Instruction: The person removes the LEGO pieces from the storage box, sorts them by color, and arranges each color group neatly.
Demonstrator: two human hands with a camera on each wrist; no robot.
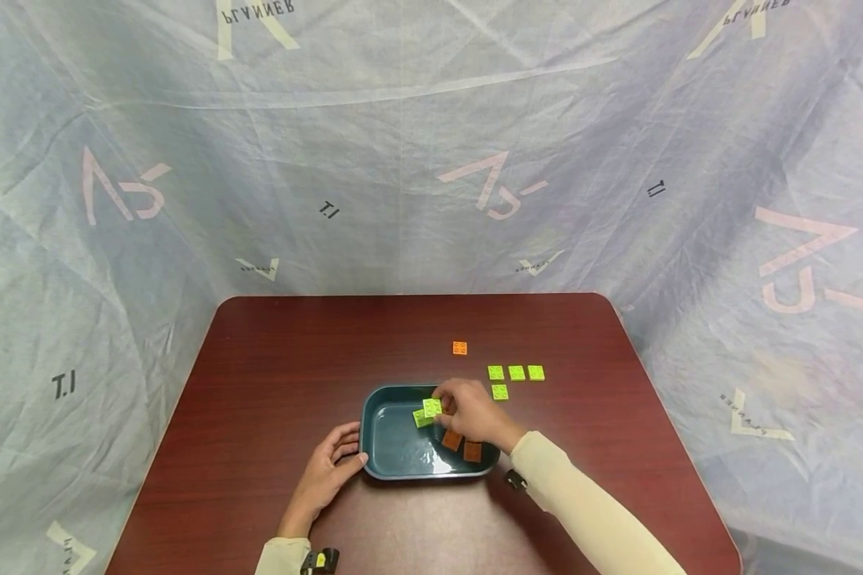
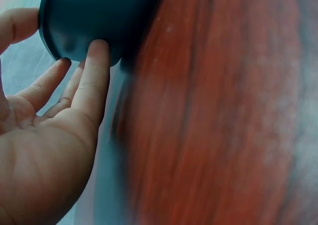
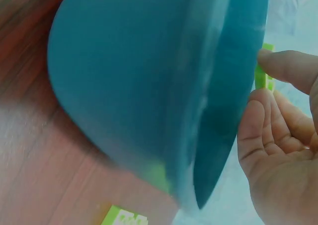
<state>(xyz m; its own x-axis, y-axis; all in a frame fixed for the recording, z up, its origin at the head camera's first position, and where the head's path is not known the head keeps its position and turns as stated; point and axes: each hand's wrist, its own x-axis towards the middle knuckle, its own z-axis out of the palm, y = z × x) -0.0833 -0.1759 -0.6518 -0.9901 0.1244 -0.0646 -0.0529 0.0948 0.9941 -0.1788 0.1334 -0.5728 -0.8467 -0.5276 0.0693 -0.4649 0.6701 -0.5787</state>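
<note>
A dark teal tray point(image 1: 427, 477) stands on the table. My right hand point(image 1: 472, 409) reaches over its right side and pinches a lime-green toy brick point(image 1: 432, 408) between thumb and fingers; the right wrist view shows that green brick point(image 3: 261, 77) just past the rim. Under it, inside the tray, lies another green brick point(image 1: 420, 419). Two orange-brown bricks point(image 1: 472, 452) lie at the tray's right end, partly shaded. Against the tray's left end rests my left hand point(image 1: 325, 469), its fingers extended and touching the outer wall point(image 2: 94, 16).
Several green bricks point(image 1: 516, 373) lie on the table point(image 1: 295, 343) beyond the tray to the right. A single orange brick point(image 1: 459, 348) lies farther back. Printed grey cloth point(image 1: 403, 160) hangs behind the table and at both sides.
</note>
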